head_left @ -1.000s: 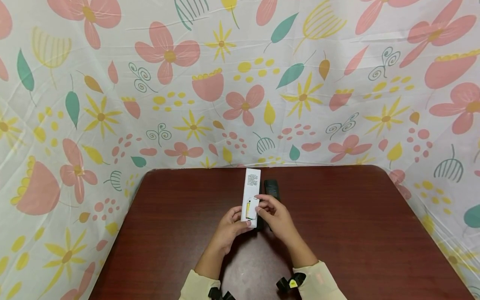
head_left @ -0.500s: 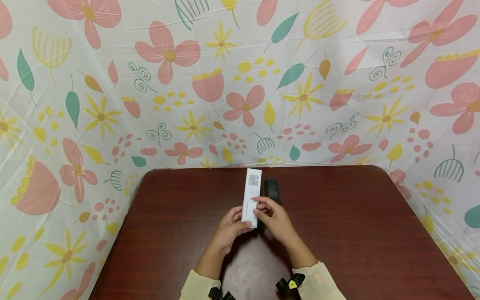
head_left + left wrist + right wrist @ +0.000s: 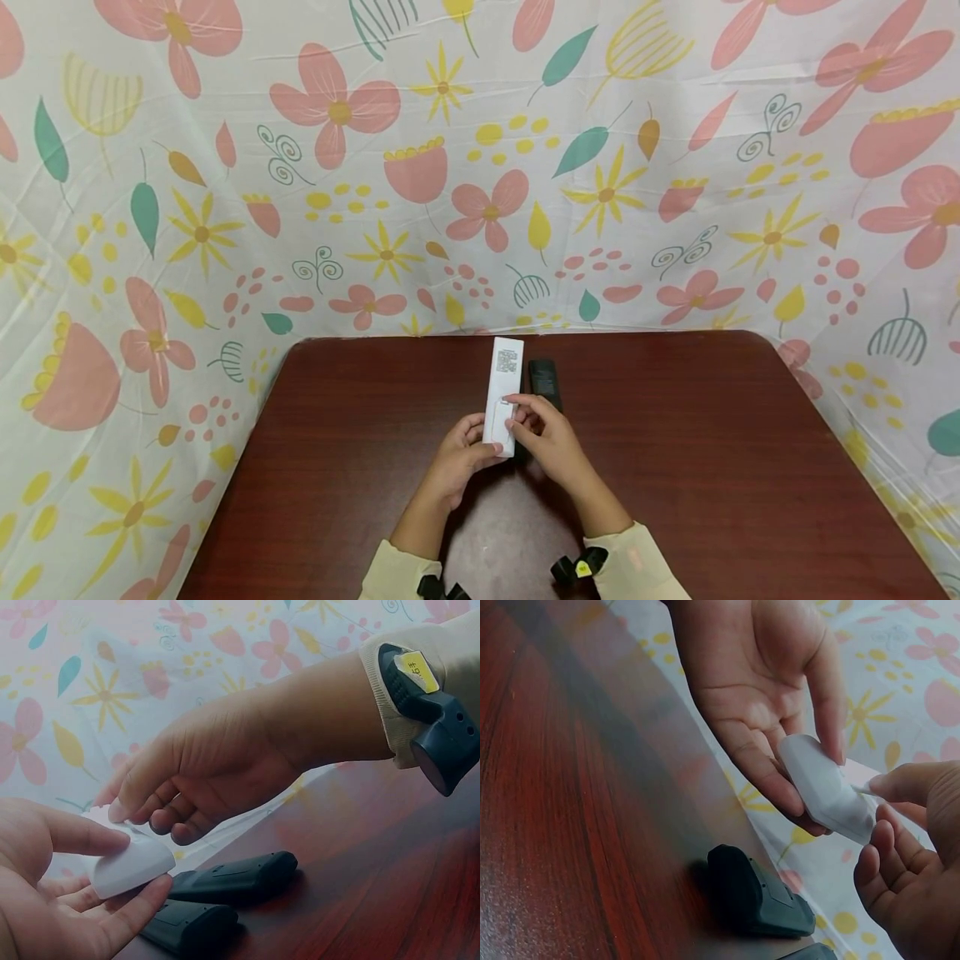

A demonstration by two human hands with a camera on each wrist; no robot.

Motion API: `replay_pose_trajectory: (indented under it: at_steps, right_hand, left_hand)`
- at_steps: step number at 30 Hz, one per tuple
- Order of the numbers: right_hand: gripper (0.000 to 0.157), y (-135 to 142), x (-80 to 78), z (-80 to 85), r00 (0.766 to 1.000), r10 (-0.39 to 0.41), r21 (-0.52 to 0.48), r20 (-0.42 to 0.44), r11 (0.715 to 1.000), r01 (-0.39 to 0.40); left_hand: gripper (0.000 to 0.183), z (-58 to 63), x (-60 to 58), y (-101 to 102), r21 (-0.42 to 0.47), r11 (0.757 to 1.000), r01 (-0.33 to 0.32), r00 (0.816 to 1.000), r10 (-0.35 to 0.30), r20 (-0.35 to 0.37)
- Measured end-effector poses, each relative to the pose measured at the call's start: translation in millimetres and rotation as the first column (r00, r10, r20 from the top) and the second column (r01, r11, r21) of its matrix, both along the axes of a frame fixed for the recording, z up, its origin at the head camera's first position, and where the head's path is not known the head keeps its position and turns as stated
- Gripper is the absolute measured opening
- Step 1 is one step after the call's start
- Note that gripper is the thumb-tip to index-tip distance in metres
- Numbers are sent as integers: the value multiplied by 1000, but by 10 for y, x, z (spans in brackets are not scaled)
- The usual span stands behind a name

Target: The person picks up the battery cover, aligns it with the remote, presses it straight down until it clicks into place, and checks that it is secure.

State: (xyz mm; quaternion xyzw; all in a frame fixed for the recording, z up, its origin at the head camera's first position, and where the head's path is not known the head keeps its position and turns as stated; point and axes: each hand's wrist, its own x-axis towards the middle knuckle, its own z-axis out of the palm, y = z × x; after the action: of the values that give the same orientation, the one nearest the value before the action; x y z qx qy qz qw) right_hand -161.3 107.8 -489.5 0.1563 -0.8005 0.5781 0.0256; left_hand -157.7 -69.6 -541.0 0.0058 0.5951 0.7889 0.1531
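A white remote control [image 3: 504, 379], back side up with a printed label at its far end, is held over the table. My left hand [image 3: 457, 458] grips its near end, thumb on top and fingers beneath, as the left wrist view also shows. The battery cover [image 3: 500, 425] lies over the compartment in the remote's near half. My right hand [image 3: 557, 442] pinches the cover at its right side with thumb and index finger, the other fingers curled below. Whatever is inside the compartment is hidden by the cover.
Two black remote controls lie side by side on the dark red-brown table [image 3: 675, 450], one [image 3: 251, 877] behind the other [image 3: 195, 926], close under the white one. A flowered cloth [image 3: 480, 167] hangs behind and along the sides. Each wrist wears a black camera.
The compartment stood uncovered with a yellow battery showing; the right hand has brought the cover down over it. Between half a second ago and now, both hands have barely moved.
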Motion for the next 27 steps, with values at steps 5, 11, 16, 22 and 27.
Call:
replay_pose_trajectory:
  at_steps: [5,11,16,22,27]
  right_hand:
    - [31,-4,-6,1,1000,9,7,-11,1000,-9]
    - [32,-5,-13,-12,1000,19,22,-6,1000,-19]
    - [32,1,-13,-15,1000,17,16,-12,1000,-17]
    - [33,8,-7,-13,1000,20,3,-8,1000,-20]
    - [41,13,-13,-6,1000,23,-20,9,1000,-22]
  left_hand:
    - [58,13,7,-5,2,1000,0,1000,0,-4]
    - [58,15,4,-11,2,1000,-3,1000,3,0]
    - [59,13,3,-6,-2,1000,-2,1000,2,0]
    - [59,5,13,-2,-6,1000,-5,1000,5,-2]
    - [59,0,14,0,-10,1000,-11,1000,11,4]
